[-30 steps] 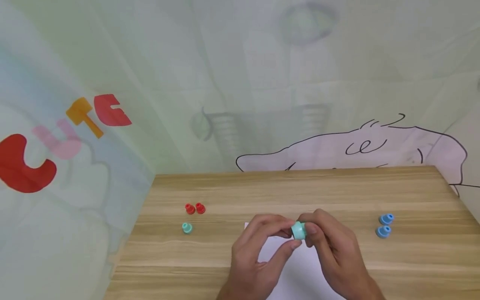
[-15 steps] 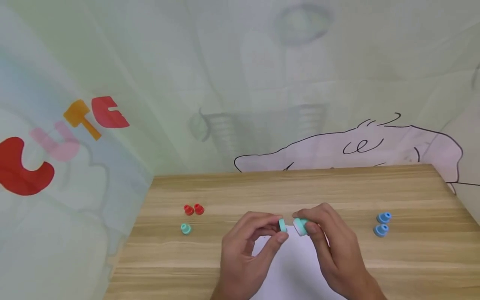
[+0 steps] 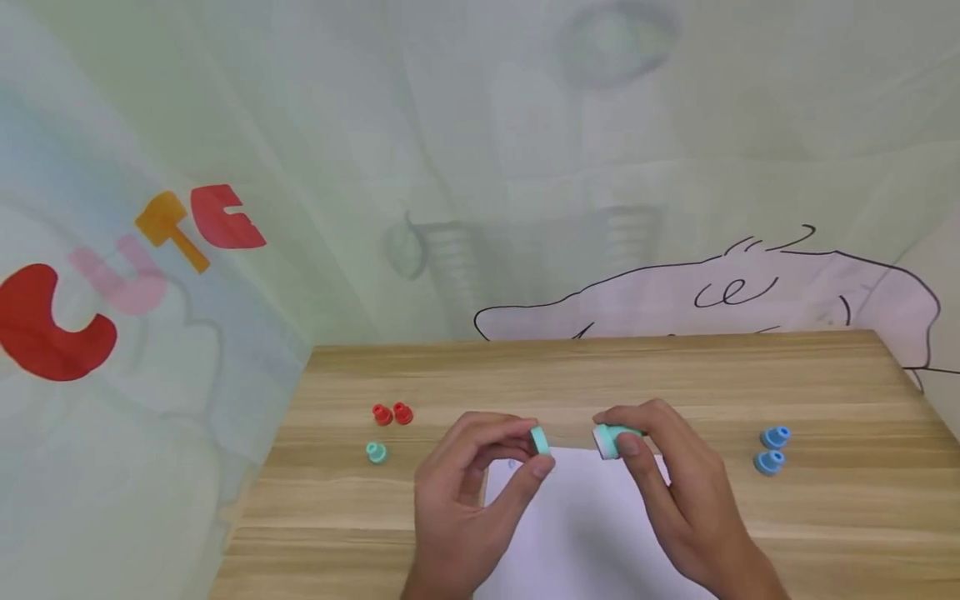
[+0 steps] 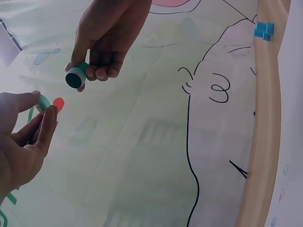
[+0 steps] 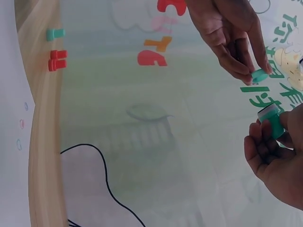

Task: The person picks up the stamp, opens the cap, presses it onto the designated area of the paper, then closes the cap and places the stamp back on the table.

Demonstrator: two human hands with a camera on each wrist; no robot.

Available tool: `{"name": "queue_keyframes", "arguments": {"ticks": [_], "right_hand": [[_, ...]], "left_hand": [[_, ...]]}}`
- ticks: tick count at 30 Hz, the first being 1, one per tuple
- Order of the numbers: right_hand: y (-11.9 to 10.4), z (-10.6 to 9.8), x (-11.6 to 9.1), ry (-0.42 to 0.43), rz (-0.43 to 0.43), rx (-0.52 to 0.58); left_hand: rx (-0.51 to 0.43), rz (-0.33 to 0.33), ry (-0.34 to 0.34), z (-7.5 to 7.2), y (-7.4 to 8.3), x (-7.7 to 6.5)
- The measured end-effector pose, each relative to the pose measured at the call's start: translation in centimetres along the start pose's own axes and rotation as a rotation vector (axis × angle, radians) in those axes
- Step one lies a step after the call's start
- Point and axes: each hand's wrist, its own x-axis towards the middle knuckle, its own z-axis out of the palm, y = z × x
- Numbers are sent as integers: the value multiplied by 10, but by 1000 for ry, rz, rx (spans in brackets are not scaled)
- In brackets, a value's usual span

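My left hand (image 3: 467,504) pinches a small teal cap (image 3: 540,441) between thumb and fingertips. Across a gap from it, my right hand (image 3: 678,479) holds a teal stamp (image 3: 609,442) by its handle, tilted so its white-rimmed end faces the cap. In the left wrist view the stamp's dark round face (image 4: 74,79) shows. Both hands are raised over a white sheet of paper (image 3: 577,525). Small coloured outline marks, among them a red one (image 5: 22,124), are on the sheet in the right wrist view.
Two red stamps (image 3: 392,413) stand at the table's left, with another teal stamp (image 3: 377,452) nearer me. Two blue stamps (image 3: 772,450) stand at the right. Behind the wooden table (image 3: 570,383) hangs a printed cloth (image 3: 510,167).
The cap has come off the stamp. My left hand has moved left with it, while the stamp in my right hand has shifted slightly right, widening the gap.
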Motion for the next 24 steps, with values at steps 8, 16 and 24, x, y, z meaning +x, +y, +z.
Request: {"name": "queue_keyframes", "arguments": {"ticks": [8,16,24], "right_hand": [[11,-7,-4,-87,99,-64],[19,-8,0,-166,257,-101],[29,-4,4,-269,349,-103]], "left_hand": [[5,13,-5,0,-2,1],[6,8,11,-2,-4,-1],[19,19,16,-3,-4,1]]}}
